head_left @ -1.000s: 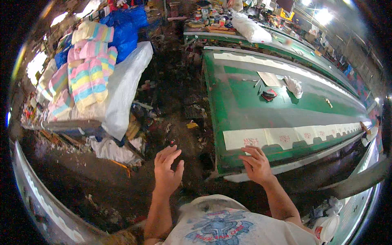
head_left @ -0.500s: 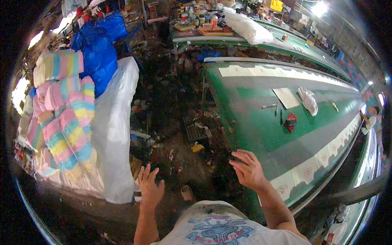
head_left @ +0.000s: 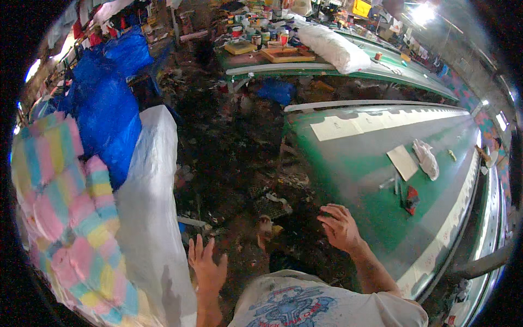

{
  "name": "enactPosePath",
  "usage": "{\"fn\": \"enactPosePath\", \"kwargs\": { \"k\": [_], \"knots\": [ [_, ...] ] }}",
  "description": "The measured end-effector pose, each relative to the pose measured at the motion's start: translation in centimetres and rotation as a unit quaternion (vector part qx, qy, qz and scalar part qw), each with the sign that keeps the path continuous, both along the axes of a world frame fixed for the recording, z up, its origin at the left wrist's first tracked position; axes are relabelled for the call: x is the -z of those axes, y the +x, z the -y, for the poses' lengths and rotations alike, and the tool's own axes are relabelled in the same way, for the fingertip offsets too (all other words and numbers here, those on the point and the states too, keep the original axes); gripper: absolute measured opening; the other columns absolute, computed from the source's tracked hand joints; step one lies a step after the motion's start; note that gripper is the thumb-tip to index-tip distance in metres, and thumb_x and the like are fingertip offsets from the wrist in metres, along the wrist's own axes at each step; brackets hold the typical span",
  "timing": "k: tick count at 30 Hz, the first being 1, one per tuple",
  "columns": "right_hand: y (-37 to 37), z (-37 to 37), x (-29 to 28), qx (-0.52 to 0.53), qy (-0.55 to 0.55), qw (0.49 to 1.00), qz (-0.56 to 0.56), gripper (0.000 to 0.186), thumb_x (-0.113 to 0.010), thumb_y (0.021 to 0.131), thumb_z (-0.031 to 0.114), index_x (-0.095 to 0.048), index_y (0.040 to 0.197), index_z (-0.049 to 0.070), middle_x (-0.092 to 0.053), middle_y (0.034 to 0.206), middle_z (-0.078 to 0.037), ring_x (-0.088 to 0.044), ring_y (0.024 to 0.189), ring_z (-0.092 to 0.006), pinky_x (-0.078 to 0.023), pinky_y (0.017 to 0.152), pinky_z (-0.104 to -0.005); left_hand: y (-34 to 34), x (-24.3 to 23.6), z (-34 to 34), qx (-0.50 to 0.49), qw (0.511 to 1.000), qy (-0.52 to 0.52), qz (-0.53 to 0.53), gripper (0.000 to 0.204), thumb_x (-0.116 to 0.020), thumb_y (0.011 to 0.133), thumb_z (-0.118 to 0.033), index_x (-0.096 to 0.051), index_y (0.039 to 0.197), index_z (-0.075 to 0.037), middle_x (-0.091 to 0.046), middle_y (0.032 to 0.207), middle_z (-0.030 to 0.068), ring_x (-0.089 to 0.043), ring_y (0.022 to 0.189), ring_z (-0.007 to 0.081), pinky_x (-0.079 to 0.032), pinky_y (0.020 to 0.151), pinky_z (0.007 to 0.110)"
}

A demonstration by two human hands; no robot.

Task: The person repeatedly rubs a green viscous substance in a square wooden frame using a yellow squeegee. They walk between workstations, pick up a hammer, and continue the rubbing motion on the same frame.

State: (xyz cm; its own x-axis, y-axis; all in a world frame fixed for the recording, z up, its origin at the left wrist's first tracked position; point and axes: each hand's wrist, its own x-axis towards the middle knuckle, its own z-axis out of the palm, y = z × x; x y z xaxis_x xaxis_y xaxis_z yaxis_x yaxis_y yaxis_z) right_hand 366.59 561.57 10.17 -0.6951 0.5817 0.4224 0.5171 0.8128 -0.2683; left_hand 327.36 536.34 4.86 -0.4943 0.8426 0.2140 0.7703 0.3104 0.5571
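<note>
My left hand (head_left: 207, 261), fingers spread and holding nothing, is low in the middle-left, beside a long white plastic-wrapped sheet or sack (head_left: 151, 212). Left of that lie soft bundles (head_left: 65, 218) in pink, blue and yellow pastels. My right hand (head_left: 340, 229) hangs empty, fingers loosely bent and apart, beside the long green table (head_left: 332, 169). Pale printed strips (head_left: 348, 126) run along both long edges of that table. A cardboard sheet (head_left: 402, 162), a white cloth bundle (head_left: 425, 158) and a red-and-black object (head_left: 409, 199) lie on it.
A dark littered floor (head_left: 223, 147) runs between the bundles and table. Blue plastic sacks (head_left: 106, 109) stand behind the bundles. A back table (head_left: 245, 70) bears pots, wooden frames and a long white roll (head_left: 332, 46). Another person (head_left: 490, 158) is by the far right table edge.
The view has turned and moved forward along the aisle: the pastel bundles are nearer at lower left, and the green table has swung to the right. Both hands remain empty.
</note>
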Motion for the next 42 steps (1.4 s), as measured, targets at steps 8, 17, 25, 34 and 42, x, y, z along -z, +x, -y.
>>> {"fn": "enactPosePath", "kwargs": {
  "k": [8,17,25,34,42],
  "knots": [
    [-13.8,-24.8,-2.5,-0.028,0.044,0.986,-0.159,0.04,-0.078,0.095,0.002,-0.077,0.133,0.012,-0.075,0.14,-0.016,-0.071,0.129,-0.0414,-0.057,0.11,-0.0558,-14.2,-3.6,-22.5,0.039,0.997,0.023,-0.068,0.061,-0.088,0.09,-0.02,-0.071,0.148,-0.01,-0.051,0.173,0.0237,-0.039,0.163,0.0513,-0.033,0.132,0.065],
    [-31.2,-50.9,-31.1,-0.022,0.477,0.839,-0.261,0.046,-0.07,0.105,0.026,-0.07,0.14,-0.004,-0.075,0.139,-0.024,-0.068,0.132,-0.0422,-0.052,0.116,-0.0572,-27.6,-7.7,-41.0,-0.015,0.997,0.035,-0.062,0.056,-0.085,0.092,-0.018,-0.072,0.144,-0.005,-0.051,0.173,0.0233,-0.037,0.165,0.0488,-0.031,0.135,0.062],
    [-43.0,-64.0,-40.2,0.031,0.616,0.773,-0.148,0.044,-0.063,0.107,0.034,-0.07,0.131,-0.003,-0.075,0.133,-0.024,-0.07,0.126,-0.0397,-0.054,0.111,-0.0552,-41.7,-1.4,-55.5,-0.049,0.998,0.036,0.035,0.053,-0.084,0.095,-0.018,-0.073,0.145,-0.006,-0.052,0.173,0.0211,-0.039,0.163,0.0466,-0.031,0.135,0.061],
    [-60.4,-77.7,-44.4,0.063,0.631,0.769,-0.086,0.048,-0.054,0.108,0.043,-0.07,0.12,-0.001,-0.076,0.126,-0.023,-0.073,0.118,-0.0369,-0.057,0.106,-0.0531,-58.9,-4.4,-71.5,-0.02,0.996,0.072,0.051,0.051,-0.083,0.096,-0.02,-0.073,0.145,-0.006,-0.053,0.172,0.0213,-0.044,0.16,0.0457,-0.035,0.133,0.059],
    [-74.5,-92.2,-46.0,0.06,0.64,0.765,-0.039,0.056,-0.046,0.11,0.052,-0.07,0.111,0.001,-0.077,0.12,-0.022,-0.075,0.112,-0.0343,-0.06,0.101,-0.0511,-68.3,-4.2,-80.9,-0.092,0.984,0.096,0.123,0.052,-0.084,0.093,-0.014,-0.073,0.143,-0.004,-0.055,0.17,0.0213,-0.048,0.156,0.0441,-0.038,0.131,0.059]
  ]
}}
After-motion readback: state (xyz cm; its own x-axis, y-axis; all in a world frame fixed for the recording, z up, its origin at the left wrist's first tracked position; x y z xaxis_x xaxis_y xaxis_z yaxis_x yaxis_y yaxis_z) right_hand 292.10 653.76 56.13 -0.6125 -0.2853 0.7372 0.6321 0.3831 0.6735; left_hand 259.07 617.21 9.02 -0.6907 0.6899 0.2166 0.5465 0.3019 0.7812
